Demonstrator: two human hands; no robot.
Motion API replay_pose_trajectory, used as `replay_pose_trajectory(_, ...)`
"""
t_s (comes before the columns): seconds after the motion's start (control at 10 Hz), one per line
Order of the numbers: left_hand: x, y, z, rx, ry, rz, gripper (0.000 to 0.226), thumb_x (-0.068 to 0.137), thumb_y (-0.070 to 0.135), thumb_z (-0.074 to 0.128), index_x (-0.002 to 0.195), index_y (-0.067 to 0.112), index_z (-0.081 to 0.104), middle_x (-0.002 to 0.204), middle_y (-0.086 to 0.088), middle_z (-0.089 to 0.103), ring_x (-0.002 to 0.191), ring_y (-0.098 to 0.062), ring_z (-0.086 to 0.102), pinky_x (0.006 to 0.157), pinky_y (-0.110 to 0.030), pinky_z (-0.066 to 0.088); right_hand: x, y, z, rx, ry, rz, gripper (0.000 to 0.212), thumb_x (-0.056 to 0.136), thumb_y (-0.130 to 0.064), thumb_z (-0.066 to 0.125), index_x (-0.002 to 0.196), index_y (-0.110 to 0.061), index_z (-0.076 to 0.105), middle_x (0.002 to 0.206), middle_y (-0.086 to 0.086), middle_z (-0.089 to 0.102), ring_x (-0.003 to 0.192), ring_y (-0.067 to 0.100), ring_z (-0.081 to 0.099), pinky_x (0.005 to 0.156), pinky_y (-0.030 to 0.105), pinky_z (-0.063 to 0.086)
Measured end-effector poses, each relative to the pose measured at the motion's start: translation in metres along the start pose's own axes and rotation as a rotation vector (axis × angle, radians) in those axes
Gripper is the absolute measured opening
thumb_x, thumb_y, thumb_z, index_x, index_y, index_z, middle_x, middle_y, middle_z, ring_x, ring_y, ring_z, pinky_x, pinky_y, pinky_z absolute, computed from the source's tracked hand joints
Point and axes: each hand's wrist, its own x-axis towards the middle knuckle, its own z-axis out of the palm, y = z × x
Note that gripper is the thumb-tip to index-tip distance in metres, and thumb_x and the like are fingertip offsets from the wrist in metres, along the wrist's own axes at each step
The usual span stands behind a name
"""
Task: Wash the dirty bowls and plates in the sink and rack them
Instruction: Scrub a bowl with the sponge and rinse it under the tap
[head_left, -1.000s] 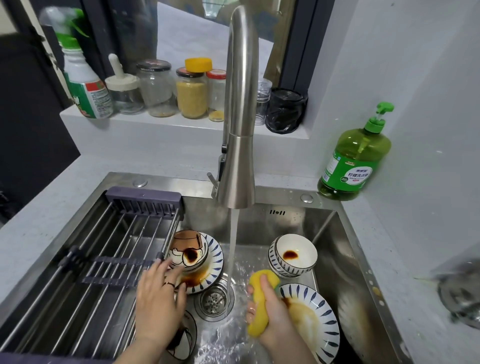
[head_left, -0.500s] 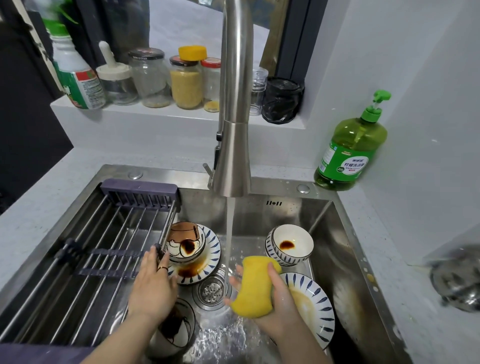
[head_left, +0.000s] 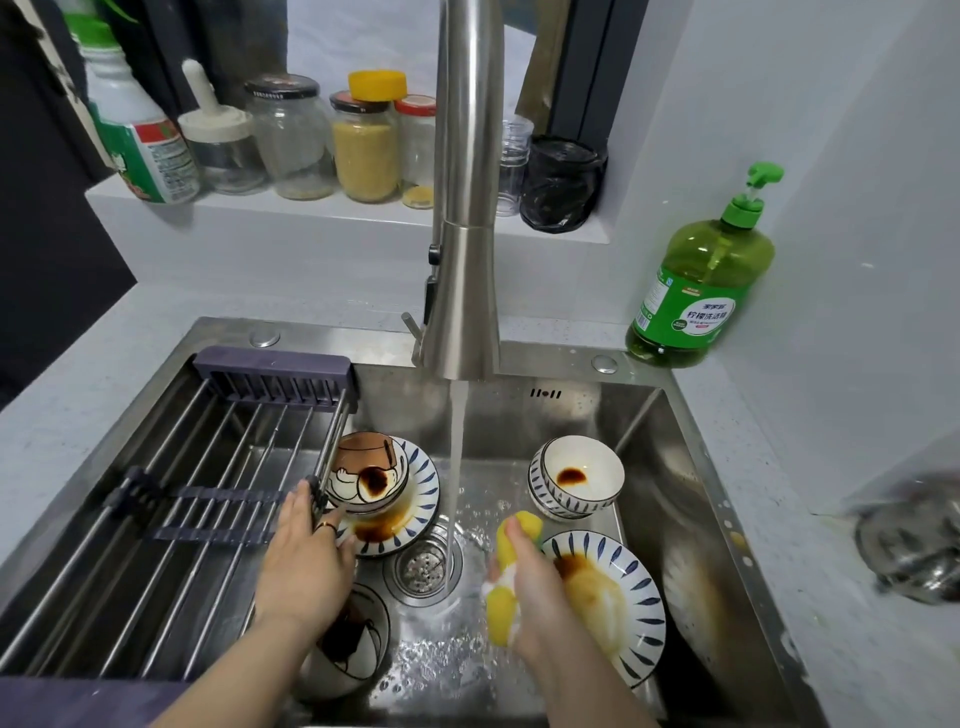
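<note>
Water runs from the tap (head_left: 466, 218) into the steel sink (head_left: 654, 467). My right hand (head_left: 540, 587) squeezes a yellow sponge (head_left: 503, 605) just right of the stream, with white foam on it. Beneath that hand lies a blue-striped plate (head_left: 631, 605) smeared with brown sauce. My left hand (head_left: 306, 556) reaches to the left rim of another stained striped plate (head_left: 415, 512), fingers fairly straight. A cartoon bowl (head_left: 363, 475) sits on this plate. Stacked blue-patterned bowls (head_left: 576, 480) stand at the back right. A second cartoon bowl (head_left: 353, 649) lies under my left wrist.
A roll-up drying rack (head_left: 171, 499) covers the sink's left half. The drain strainer (head_left: 423, 569) sits mid-sink. A green dish-soap bottle (head_left: 698, 291) stands on the counter at the back right. Jars (head_left: 363, 150) and a spray bottle (head_left: 140, 140) line the window ledge.
My right hand has turned the sponge upright and squeezed it, so foam now shows. My left hand stays at the striped plate's left rim.
</note>
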Motion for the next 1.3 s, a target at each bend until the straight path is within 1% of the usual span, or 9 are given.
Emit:
replay_pose_trajectory(0.1, -0.002, 0.000, 0.000, -0.004, -0.009, -0.002, 0.046, 0.097, 0.038, 0.036, 0.140, 0.022, 0.035, 0.156, -0.009, -0.005, 0.144, -0.022, -0.006, 0.116, -0.031, -0.001, 0.003, -0.003, -0.009, 0.076, -0.100, 0.053, 0.042, 0.092, -0.037, 0.051, 0.120, -0.005, 0.055, 0.094, 0.013, 0.065, 0.081, 0.025, 0.061, 0.074, 0.035, 0.050)
replay_pose_trajectory(0.2, -0.025, 0.009, 0.010, -0.103, 0.153, 0.126, 0.027, 0.084, 0.024, 0.064, 0.111, 0.025, 0.064, 0.134, -0.007, 0.049, 0.127, -0.026, 0.043, 0.109, -0.039, 0.025, 0.008, -0.008, -0.027, 0.216, -0.144, 0.021, 0.036, 0.095, -0.033, 0.048, 0.094, 0.000, 0.063, 0.070, 0.011, 0.063, 0.056, 0.020, 0.056, 0.058, 0.033, 0.047)
replay_pose_trajectory(0.3, -0.052, 0.046, 0.020, -0.259, 0.025, 0.345, 0.011, 0.074, 0.030, 0.066, 0.076, 0.040, 0.063, 0.076, 0.017, 0.060, 0.071, -0.005, 0.062, 0.073, -0.012, 0.042, 0.009, -0.019, -0.050, 0.281, -0.089, -0.051, 0.039, 0.096, -0.034, 0.043, 0.083, -0.002, 0.062, 0.059, 0.012, 0.059, 0.045, 0.019, 0.052, 0.049, 0.028, 0.044)
replay_pose_trajectory(0.4, -0.046, 0.103, 0.045, -0.616, -0.415, 0.140, 0.015, 0.087, 0.027, 0.051, 0.074, 0.032, 0.055, 0.074, 0.013, 0.058, 0.078, -0.008, 0.058, 0.070, -0.012, 0.042, 0.015, -0.027, -0.077, 0.340, -0.037, -0.103, 0.041, 0.096, -0.035, 0.041, 0.084, -0.003, 0.062, 0.049, 0.009, 0.059, 0.037, 0.016, 0.055, 0.040, 0.021, 0.046)
replay_pose_trajectory(0.5, -0.010, 0.154, 0.068, -0.880, -0.535, -0.139, 0.024, 0.093, 0.010, 0.046, 0.071, 0.015, 0.052, 0.068, -0.001, 0.055, 0.064, -0.018, 0.054, 0.056, -0.020, 0.045, 0.027, -0.029, -0.105, 0.350, -0.034, -0.177, 0.039, 0.096, -0.034, 0.041, 0.086, -0.003, 0.063, 0.050, 0.006, 0.062, 0.039, 0.014, 0.057, 0.044, 0.023, 0.046)
replay_pose_trajectory(0.8, 0.060, 0.242, 0.109, -1.051, -0.729, -0.601, 0.055, 0.088, 0.062, 0.037, 0.093, 0.008, 0.048, 0.093, -0.012, 0.058, 0.068, -0.025, 0.060, 0.057, -0.032, 0.049, 0.042, -0.047, -0.158, 0.250, 0.020, -0.106, 0.040, 0.089, -0.042, 0.048, 0.089, -0.004, 0.062, 0.072, 0.014, 0.061, 0.064, 0.025, 0.055, 0.059, 0.033, 0.041)
replay_pose_trajectory(1.0, 0.085, 0.253, 0.132, -1.072, -0.665, -0.755, 0.039, 0.096, 0.025, 0.037, 0.071, -0.002, 0.050, 0.039, -0.012, 0.057, 0.052, -0.023, 0.056, 0.057, -0.027, 0.045, 0.057, -0.042, -0.176, 0.147, 0.104, -0.060, 0.097, 0.026, -0.072, 0.080, 0.094, -0.004, 0.064, 0.079, 0.013, 0.066, 0.076, 0.031, 0.060, 0.066, 0.037, 0.047)
replay_pose_trajectory(1.1, 0.081, 0.257, 0.124, -0.986, -0.700, -0.670, 0.039, 0.094, 0.011, 0.029, 0.061, -0.002, 0.047, 0.029, -0.008, 0.048, 0.027, -0.017, 0.049, 0.047, -0.024, 0.039, 0.051, -0.051, -0.175, 0.255, 0.003, -0.046, 0.052, 0.087, -0.046, 0.051, 0.103, 0.003, 0.064, 0.066, 0.014, 0.067, 0.068, 0.030, 0.058, 0.059, 0.034, 0.042)
replay_pose_trajectory(1.3, 0.089, 0.254, 0.108, -0.797, -0.786, -0.550, 0.039, 0.093, 0.013, 0.028, 0.061, 0.003, 0.048, 0.031, -0.003, 0.050, 0.038, -0.013, 0.053, 0.045, -0.021, 0.042, 0.052, -0.061, -0.168, 0.343, -0.022, -0.009, 0.043, 0.094, -0.036, 0.037, 0.097, -0.001, 0.062, 0.060, 0.019, 0.058, 0.042, 0.026, 0.055, 0.037, 0.027, 0.044)
